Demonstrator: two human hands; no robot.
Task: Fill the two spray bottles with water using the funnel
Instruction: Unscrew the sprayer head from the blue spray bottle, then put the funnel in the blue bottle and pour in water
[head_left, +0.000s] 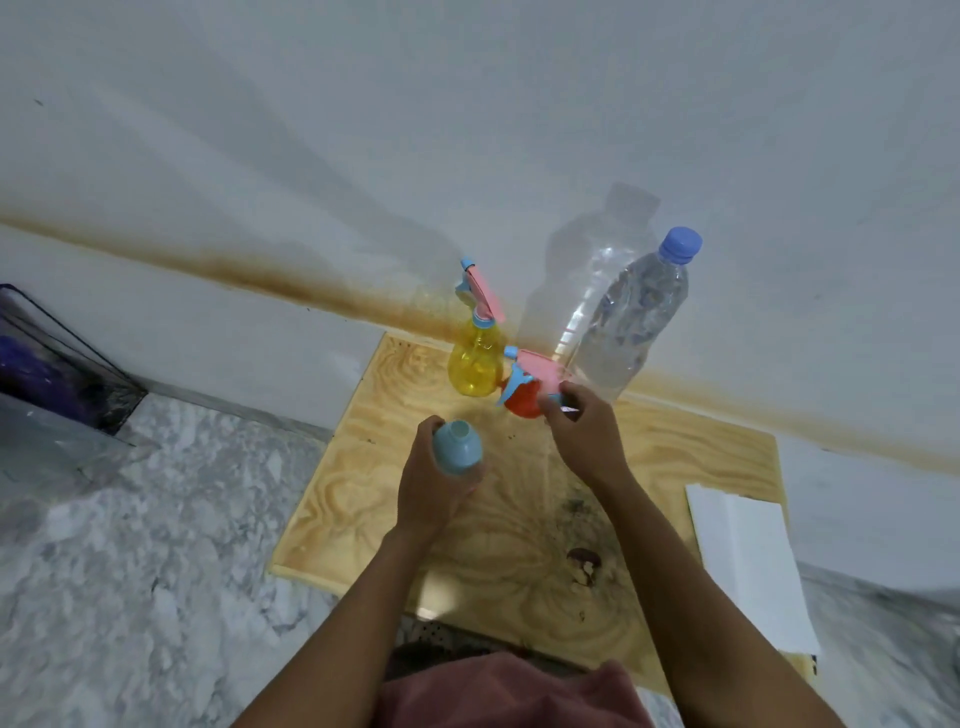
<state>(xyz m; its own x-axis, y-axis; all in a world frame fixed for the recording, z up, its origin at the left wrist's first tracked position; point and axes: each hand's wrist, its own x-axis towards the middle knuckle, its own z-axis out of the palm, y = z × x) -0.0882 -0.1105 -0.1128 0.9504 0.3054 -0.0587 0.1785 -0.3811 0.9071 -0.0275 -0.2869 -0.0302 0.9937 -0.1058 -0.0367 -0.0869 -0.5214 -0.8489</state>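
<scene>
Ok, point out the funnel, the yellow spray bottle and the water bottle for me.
funnel (457, 451): head view, on its pale blue side.
yellow spray bottle (474, 366): head view, on its yellow belly.
water bottle (631, 317): head view, on its clear side.

Spray bottles (475, 358) left of water bottle (631, 317)

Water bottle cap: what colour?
The water bottle cap is periwinkle blue, best seen in the head view.

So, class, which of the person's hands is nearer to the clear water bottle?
Right. The right hand grips the red spray bottle just in front of the water bottle; the left hand holds the blue funnel farther left, closer to the person.
</scene>
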